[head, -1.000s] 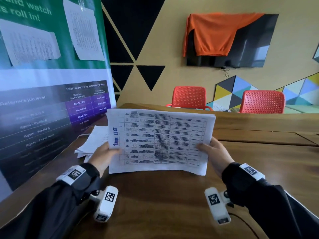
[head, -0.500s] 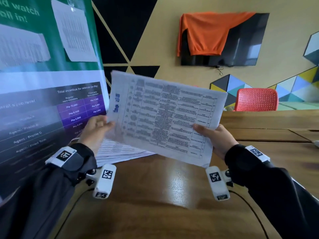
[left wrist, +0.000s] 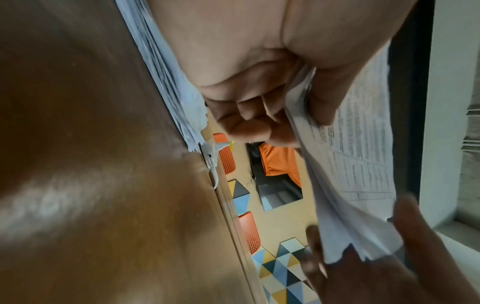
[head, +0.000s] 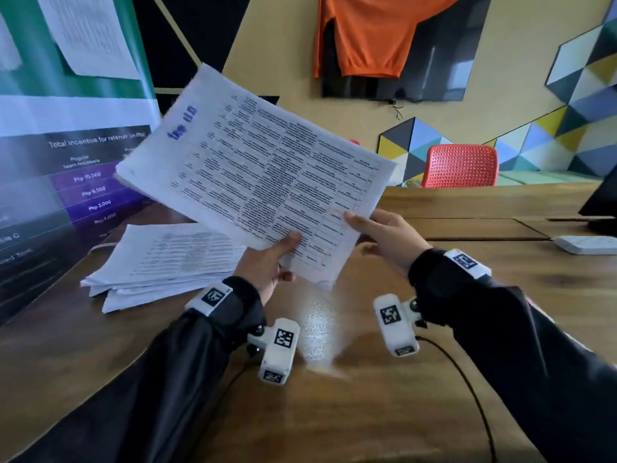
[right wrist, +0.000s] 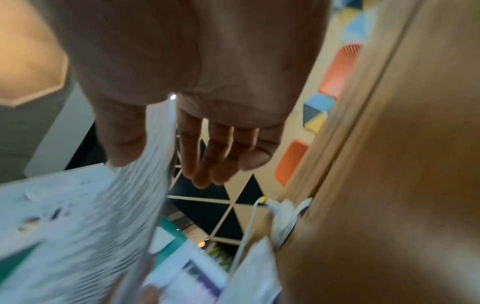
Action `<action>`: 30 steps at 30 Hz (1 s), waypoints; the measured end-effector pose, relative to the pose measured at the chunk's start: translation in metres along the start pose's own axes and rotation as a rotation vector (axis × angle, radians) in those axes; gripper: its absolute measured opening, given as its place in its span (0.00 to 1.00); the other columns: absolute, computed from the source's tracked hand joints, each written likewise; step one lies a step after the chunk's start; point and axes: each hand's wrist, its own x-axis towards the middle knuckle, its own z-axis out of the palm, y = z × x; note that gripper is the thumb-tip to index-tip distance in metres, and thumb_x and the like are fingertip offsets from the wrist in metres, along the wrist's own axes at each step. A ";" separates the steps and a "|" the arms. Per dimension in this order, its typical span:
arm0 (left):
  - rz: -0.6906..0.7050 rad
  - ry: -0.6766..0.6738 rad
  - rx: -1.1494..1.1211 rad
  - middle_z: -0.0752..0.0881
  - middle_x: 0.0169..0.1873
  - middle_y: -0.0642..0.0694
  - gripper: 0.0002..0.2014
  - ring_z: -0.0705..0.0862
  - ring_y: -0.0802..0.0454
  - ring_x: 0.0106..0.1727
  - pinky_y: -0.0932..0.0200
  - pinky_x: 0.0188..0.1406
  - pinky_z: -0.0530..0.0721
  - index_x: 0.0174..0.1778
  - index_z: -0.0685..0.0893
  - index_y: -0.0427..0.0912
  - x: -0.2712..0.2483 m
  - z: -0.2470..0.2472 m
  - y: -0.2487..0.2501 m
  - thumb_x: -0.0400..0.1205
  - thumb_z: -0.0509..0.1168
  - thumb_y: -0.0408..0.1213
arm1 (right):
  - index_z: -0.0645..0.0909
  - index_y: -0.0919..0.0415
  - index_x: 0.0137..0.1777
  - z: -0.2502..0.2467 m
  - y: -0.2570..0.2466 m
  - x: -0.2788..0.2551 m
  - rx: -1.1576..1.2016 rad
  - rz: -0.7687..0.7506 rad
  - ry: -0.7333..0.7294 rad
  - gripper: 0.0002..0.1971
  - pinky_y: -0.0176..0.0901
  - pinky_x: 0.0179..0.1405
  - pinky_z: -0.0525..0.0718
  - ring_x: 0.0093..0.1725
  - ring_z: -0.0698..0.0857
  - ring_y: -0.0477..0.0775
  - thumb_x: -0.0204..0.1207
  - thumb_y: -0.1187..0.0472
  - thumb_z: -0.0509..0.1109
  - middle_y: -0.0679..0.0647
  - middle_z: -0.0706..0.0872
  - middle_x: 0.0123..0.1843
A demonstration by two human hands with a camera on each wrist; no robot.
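Observation:
A sheaf of printed table sheets (head: 260, 175) hangs tilted above the wooden table (head: 367, 412), its top corner pointing up and left. My left hand (head: 267, 262) grips its lower edge, thumb on the printed face and fingers curled beneath, as the left wrist view shows (left wrist: 246, 82). My right hand (head: 384, 232) pinches the lower right edge, thumb on top and fingers under the sheets (right wrist: 78, 226). A second, loose stack of papers (head: 160, 265) lies on the table to the left, below the raised sheaf.
A tall printed banner (head: 66, 162) stands along the table's left side. A white power strip (head: 584, 244) and a dark screen's edge (head: 601, 195) sit at the far right. A red chair (head: 460, 165) is behind the table. A black cable (head: 467, 379) crosses the near tabletop.
The sheaf has risen off the table and tilted further. My left hand has shifted from its left edge to the lower edge, close to my right hand.

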 end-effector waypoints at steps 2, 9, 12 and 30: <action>0.009 0.022 0.017 0.91 0.47 0.51 0.07 0.88 0.39 0.55 0.51 0.38 0.80 0.48 0.87 0.40 0.011 -0.011 -0.003 0.82 0.72 0.40 | 0.89 0.44 0.57 -0.035 0.007 0.001 -0.433 0.019 -0.021 0.19 0.49 0.53 0.82 0.52 0.87 0.52 0.72 0.36 0.75 0.50 0.92 0.55; -0.026 0.137 -0.001 0.92 0.54 0.45 0.24 0.90 0.44 0.54 0.56 0.27 0.80 0.59 0.88 0.34 0.033 -0.029 -0.018 0.72 0.79 0.45 | 0.84 0.44 0.61 -0.080 0.035 -0.006 -1.357 0.482 -0.478 0.24 0.44 0.61 0.82 0.60 0.85 0.50 0.66 0.45 0.83 0.43 0.86 0.58; -0.033 0.131 0.010 0.90 0.53 0.50 0.20 0.88 0.52 0.45 0.55 0.30 0.80 0.62 0.87 0.35 0.035 -0.033 -0.018 0.78 0.76 0.41 | 0.86 0.47 0.49 -0.070 0.037 0.000 -1.302 0.488 -0.458 0.12 0.46 0.44 0.88 0.50 0.87 0.53 0.71 0.46 0.80 0.47 0.87 0.50; -0.041 0.244 -0.016 0.92 0.53 0.38 0.26 0.87 0.25 0.58 0.53 0.29 0.83 0.52 0.89 0.35 0.053 -0.064 -0.030 0.66 0.81 0.50 | 0.87 0.66 0.58 0.037 0.079 0.049 0.827 0.373 -0.196 0.27 0.39 0.42 0.90 0.44 0.90 0.54 0.60 0.57 0.88 0.61 0.89 0.54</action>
